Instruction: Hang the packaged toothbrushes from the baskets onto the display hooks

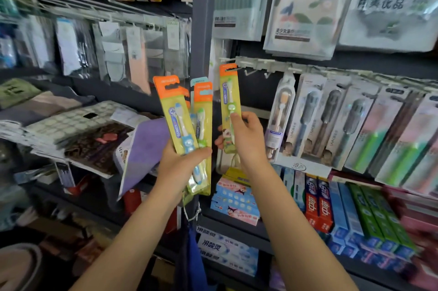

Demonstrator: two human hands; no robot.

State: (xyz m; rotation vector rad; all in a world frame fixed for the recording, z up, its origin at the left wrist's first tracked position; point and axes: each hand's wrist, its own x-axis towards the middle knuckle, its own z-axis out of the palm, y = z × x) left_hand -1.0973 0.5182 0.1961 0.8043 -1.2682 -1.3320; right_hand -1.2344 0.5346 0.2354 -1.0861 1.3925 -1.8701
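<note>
Two bare forearms reach up from the bottom edge toward a dark shop display. The left hand [183, 160] curls its fingers and thumb round the lower part of a fanned bunch of yellow-and-orange carded children's toothbrush packs [189, 129], the front one holding a blue-and-white brush; there seem to be three or four cards, though the overlap makes the count uncertain. The right hand [244, 135] pinches a single yellow-and-orange carded pack with a green brush [229, 101], thumb pressed on its front, held upright. That pack's orange top sits at the left end of the pale plastic hook rail [265, 64], at a thin metal display hook [237, 68]. Further right along the rail hang grey and pink adult toothbrush packs [331, 120], and below them stand boxed toothpaste cartons [317, 203].
</note>
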